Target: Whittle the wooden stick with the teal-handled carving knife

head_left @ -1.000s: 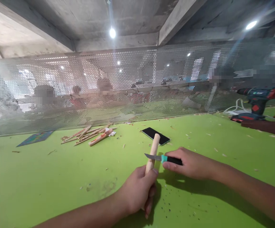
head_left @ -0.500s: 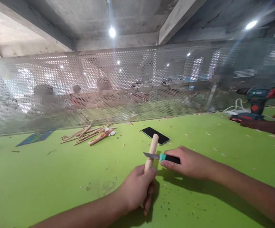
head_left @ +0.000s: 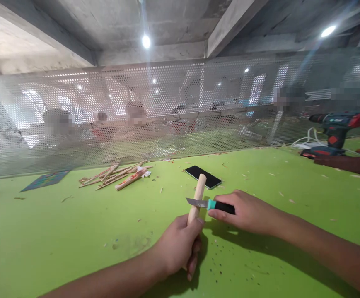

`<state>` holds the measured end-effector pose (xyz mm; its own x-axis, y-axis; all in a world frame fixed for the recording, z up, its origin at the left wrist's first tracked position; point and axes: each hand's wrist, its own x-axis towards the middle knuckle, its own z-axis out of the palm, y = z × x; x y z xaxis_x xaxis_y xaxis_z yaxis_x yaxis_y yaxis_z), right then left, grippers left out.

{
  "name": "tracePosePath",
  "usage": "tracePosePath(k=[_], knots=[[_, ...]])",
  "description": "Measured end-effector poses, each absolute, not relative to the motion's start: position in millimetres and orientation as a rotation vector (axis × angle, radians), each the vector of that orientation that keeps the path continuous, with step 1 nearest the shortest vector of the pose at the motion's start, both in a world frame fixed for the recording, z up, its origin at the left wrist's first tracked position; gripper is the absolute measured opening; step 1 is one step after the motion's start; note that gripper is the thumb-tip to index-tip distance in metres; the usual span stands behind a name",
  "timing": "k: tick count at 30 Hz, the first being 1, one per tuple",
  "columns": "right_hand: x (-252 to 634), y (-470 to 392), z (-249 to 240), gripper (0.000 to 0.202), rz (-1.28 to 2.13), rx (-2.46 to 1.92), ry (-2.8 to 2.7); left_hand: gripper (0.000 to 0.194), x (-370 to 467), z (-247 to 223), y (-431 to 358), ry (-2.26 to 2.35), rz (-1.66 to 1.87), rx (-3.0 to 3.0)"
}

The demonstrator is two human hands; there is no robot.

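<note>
A pale round wooden stick (head_left: 200, 187) stands tilted in my left hand (head_left: 181, 244), whose fingers wrap around its lower part. My right hand (head_left: 242, 210) grips the black handle of a carving knife (head_left: 211, 204) with a turquoise collar. The knife's blade lies across the stick, just above my left thumb, with its tip pointing left past the wood. Behind the top of the stick, a black smartphone (head_left: 212, 179) rests on the table.
On the green table (head_left: 83, 236) lie thin wooden sticks (head_left: 114, 174) in a pile, a blue patterned card (head_left: 45, 180) and scattered shavings. A cordless drill (head_left: 335, 134) stands at the right beside a dark brown block (head_left: 347, 164). A perforated metal screen (head_left: 167, 136) runs along the back, with people behind it.
Almost nothing differs. The knife, stick and both hands appear very slightly further left, along with the whole view; the blade still lies across the stick.
</note>
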<state>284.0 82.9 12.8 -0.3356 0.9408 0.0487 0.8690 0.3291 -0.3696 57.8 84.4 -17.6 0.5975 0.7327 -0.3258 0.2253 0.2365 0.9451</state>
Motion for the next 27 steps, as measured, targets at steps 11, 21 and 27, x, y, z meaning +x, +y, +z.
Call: tracePosePath(k=[11,21,27], knots=[[283.7,84.2,14.5,0.052,0.489,-1.602,-2.334,0.04,58.4,-19.2,83.8,0.872,0.442,1.307],[285.8,84.3,12.9,0.053,0.553,-1.594,-2.323,0.035,56.3,-18.0,84.6,0.88,0.414,1.336],[285.9,84.4,11.9,0.053,0.54,-1.587,-2.321,0.036,56.9,-19.2,84.7,0.9,0.421,1.322]])
